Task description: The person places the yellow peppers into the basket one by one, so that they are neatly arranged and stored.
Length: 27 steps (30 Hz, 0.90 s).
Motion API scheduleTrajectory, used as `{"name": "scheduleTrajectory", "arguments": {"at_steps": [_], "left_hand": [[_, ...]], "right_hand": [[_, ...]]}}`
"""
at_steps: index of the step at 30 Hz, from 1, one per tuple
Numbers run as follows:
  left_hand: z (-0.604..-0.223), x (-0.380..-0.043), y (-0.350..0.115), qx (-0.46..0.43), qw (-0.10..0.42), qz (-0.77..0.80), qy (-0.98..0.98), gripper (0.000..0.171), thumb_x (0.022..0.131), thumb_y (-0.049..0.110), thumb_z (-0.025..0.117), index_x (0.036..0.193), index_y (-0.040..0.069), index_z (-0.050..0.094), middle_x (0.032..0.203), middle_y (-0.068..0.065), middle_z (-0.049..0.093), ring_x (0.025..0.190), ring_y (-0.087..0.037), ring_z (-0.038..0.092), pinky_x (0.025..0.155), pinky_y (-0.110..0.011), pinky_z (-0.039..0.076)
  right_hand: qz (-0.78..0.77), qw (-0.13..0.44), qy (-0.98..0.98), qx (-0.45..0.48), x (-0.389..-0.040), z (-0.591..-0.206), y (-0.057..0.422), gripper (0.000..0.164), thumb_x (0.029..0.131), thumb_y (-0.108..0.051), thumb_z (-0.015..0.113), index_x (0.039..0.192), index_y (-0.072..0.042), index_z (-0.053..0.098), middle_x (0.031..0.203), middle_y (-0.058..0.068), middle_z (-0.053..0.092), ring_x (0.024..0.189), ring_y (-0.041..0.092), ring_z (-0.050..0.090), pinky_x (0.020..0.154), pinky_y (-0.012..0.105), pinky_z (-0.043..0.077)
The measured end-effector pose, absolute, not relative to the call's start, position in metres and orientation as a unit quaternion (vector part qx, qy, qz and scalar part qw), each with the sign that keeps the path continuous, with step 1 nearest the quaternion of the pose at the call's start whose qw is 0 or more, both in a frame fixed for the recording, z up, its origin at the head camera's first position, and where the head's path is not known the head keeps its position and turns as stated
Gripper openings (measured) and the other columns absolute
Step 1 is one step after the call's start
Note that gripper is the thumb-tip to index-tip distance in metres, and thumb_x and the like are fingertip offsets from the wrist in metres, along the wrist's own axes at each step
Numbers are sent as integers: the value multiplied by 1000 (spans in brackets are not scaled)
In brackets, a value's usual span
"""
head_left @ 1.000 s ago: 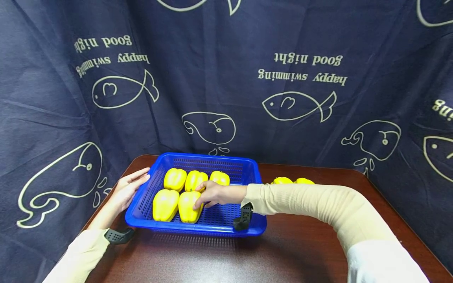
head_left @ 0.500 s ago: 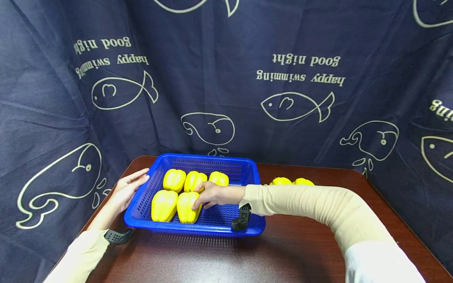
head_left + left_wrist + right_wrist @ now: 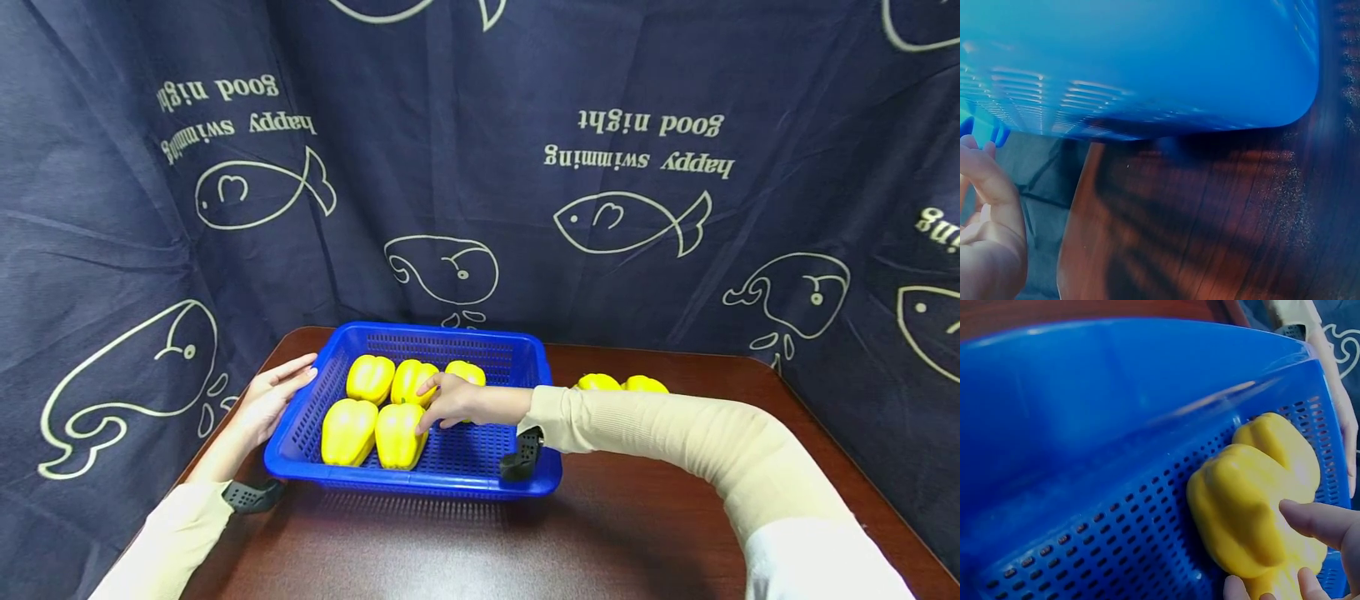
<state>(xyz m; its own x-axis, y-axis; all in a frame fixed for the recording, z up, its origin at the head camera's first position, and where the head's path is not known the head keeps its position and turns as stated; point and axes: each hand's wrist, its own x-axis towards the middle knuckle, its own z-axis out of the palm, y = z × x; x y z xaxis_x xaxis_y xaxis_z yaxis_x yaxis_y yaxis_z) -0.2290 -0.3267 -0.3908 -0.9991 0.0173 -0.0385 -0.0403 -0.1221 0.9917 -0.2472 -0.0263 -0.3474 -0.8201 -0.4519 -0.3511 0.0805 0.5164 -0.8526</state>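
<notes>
In the head view, a blue plastic basket (image 3: pixel 420 484) holds several yellow bell peppers. My left hand (image 3: pixel 272 398) touches the outside of its left rim, the fingers mostly straight. Over the peppers reaches my right hand (image 3: pixel 454 400), its fingers spread and loosely bent. Below its thumb lies the front-middle bell pepper (image 3: pixel 400 442), with the front-left bell pepper (image 3: pixel 348 435) beside it. In the right wrist view, the thumb (image 3: pixel 1310 519) is close to a yellow bell pepper (image 3: pixel 1241 506); whether they touch I cannot tell. The left wrist view shows the left hand (image 3: pixel 991 237) near the basket wall.
Two more yellow bell peppers (image 3: pixel 600 382) stand on the brown table (image 3: pixel 637 517) right of the basket, partly behind the right sleeve (image 3: pixel 645 421). The basket's right half shows bare perforated floor. A dark blue cloth (image 3: pixel 465 167) with fish drawings hangs behind.
My right hand has lifted slightly off the front-middle bell pepper and shifted a little to the right, its fingers loosening. The left hand and the basket stay where they were.
</notes>
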Motion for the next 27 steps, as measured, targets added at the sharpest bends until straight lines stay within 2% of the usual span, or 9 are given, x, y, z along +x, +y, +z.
{"name": "scheduleTrajectory", "arguments": {"at_steps": [8,12,15,20,23,27], "left_hand": [[-389,-229,-325,-3,19,745,667,44,95,17,60,139,17,52,97,19,67,82,-4,69,71,-21,57],[-391,-229,-327,0,22,747,665,39,96,15,59,135,21,56,97,19,67,82,-4,69,72,-21,57],[-393,-229,-329,0,26,748,663,40,96,15,58,135,21,56,98,19,67,83,-5,69,72,-22,57],[-394,-230,-329,0,28,746,665,40,96,16,59,135,21,55,98,18,68,83,-5,69,72,-22,58],[-393,-230,-328,2,31,747,664,39,96,16,59,134,22,57,98,17,68,83,-6,70,72,-23,58],[-392,-230,-328,6,31,743,669,44,96,16,59,140,17,51,98,17,68,83,-6,70,72,-23,58]], "right_hand": [[-471,251,834,-143,-253,-337,-17,57,69,6,78,119,-1,53,121,23,57,82,18,57,88,42,55],[-437,218,855,-175,-253,-331,-13,57,67,2,80,120,-1,56,126,22,55,98,24,59,89,38,54],[-409,193,870,-195,-253,-326,-9,56,68,-2,81,119,-3,58,127,20,56,112,29,55,90,35,52],[-421,182,865,-201,-251,-316,1,54,69,0,80,118,-4,59,128,20,55,108,30,59,88,33,53],[-440,188,856,-198,-250,-311,8,52,71,1,79,118,-6,58,131,21,53,112,34,60,89,35,55],[-452,187,848,-203,-250,-308,18,48,74,1,78,117,-8,58,134,20,52,120,39,56,90,39,55]]}}
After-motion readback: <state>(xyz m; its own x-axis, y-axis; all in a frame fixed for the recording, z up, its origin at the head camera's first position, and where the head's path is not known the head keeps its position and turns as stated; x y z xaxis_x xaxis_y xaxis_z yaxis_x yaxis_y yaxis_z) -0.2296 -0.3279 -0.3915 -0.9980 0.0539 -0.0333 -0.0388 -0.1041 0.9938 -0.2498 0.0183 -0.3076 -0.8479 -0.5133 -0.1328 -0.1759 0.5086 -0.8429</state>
